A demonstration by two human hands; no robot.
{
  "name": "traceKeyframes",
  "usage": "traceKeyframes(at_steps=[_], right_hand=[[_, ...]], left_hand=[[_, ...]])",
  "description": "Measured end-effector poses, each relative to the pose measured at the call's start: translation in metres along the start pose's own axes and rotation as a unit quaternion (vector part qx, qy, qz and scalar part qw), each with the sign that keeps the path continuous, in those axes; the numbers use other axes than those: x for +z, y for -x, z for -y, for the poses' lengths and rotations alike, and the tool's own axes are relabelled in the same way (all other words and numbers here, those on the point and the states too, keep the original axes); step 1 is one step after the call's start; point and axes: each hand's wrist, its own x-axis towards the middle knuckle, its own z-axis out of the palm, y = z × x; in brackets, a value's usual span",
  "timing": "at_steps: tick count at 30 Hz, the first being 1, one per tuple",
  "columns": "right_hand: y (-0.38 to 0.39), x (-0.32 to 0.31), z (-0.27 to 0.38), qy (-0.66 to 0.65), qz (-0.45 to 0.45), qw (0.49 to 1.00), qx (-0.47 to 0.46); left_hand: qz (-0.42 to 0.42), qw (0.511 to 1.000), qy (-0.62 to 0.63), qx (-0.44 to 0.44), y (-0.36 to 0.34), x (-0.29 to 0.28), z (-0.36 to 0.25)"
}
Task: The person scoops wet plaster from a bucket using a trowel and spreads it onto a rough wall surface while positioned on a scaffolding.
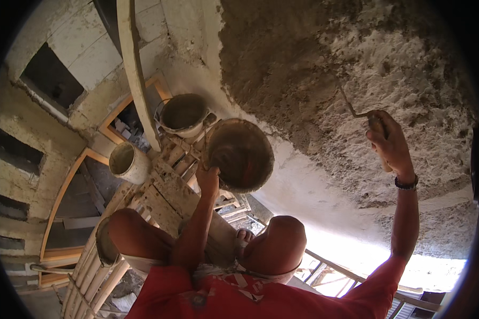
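The left hand (207, 181) was curled around the basin's (266, 154) near-left rim; the right hand (393, 141), well right of the basin, was wrapped around a trowel (352, 110). With one hand gripping one side, the basin could have tipped; clods could have dropped from the rough wall (410, 101) right of it.

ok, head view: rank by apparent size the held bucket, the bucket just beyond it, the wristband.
1. Held bucket
2. Farther bucket; it looks farther from the camera, so true size versus the first is unsure
3. Wristband
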Motion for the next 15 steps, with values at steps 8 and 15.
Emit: traceKeyframes(at_steps=[8,15], right_hand=[[0.020,0.145,-0.057,-0.182,0.230,0.948,0.122],[-0.004,0.169,-0.065,-0.247,0.170,0.949,0.093]], left_hand=[[-0.029,0.991,0.110,0.069,-0.001,0.005,-0.036],[-0.114,0.969,0.113,-0.185,-0.074,-0.019,-0.153]])
